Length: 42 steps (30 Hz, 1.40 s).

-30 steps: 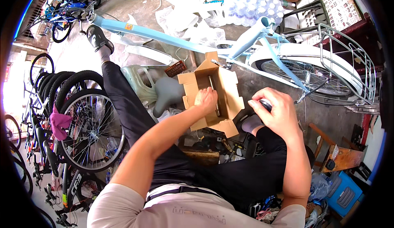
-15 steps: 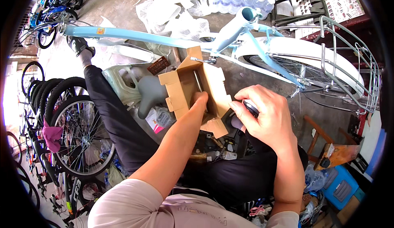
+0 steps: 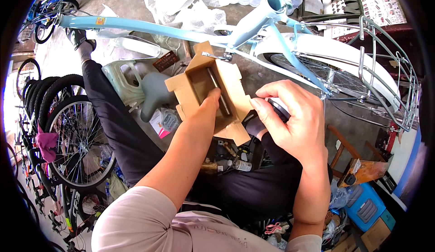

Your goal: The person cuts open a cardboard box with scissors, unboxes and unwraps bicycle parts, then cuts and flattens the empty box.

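Brown box (image 3: 234, 80), light-blue bicycle frame (image 3: 252, 29)

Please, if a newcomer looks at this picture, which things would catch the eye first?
Probably the light blue bicycle frame, stretching across the upper part of the view. Next comes the open cardboard box near the middle, where the left hand reaches in beside a metal rod. At far left, a bright pink cloth stands out beside a bicycle wheel.
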Tool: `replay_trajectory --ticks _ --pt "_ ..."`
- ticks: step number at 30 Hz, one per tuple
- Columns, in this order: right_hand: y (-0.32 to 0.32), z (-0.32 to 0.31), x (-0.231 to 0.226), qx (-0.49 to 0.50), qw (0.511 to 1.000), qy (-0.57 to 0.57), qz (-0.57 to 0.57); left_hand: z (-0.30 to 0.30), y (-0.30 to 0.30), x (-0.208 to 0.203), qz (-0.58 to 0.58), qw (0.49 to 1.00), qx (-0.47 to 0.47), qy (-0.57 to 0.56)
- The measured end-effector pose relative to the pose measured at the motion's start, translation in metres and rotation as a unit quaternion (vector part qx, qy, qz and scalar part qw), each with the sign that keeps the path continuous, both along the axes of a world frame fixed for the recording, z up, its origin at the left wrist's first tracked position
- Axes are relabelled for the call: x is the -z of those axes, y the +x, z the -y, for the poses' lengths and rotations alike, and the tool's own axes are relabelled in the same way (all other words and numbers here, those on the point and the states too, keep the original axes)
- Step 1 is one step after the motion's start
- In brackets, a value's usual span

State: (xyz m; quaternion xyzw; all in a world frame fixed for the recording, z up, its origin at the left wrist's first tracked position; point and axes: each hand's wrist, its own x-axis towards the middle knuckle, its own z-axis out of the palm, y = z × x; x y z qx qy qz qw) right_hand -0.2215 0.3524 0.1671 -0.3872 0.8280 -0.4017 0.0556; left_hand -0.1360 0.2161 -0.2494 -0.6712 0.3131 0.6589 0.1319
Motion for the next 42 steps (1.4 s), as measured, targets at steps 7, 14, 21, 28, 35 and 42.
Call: replay_trajectory --ticks 7,14,21,28,35,42 --pt "-0.005 0.002 0.006 -0.002 1.0 -0.004 -0.006 -0.013 -0.015 0.004 -0.053 0.99 -0.124 0.043" --pt "-0.006 0.005 -0.003 0.015 0.999 -0.03 0.019 -0.017 -0.029 0.011 -0.081 0.976 -0.194 0.058" --pt "-0.01 0.002 -0.009 0.017 0.999 0.003 0.045 -0.008 -0.037 0.022 -0.098 0.965 -0.236 0.061" --pt "-0.01 0.0 -0.007 0.018 0.999 -0.015 0.046 -0.006 -0.034 0.026 -0.103 0.956 -0.266 0.064" --pt "-0.008 -0.002 -0.006 0.054 0.996 -0.005 0.064 -0.009 -0.033 0.028 -0.078 0.973 -0.215 0.039" --pt "-0.002 0.001 -0.002 0.037 0.996 0.049 0.062 -0.006 -0.042 0.019 -0.094 0.978 -0.182 0.033"
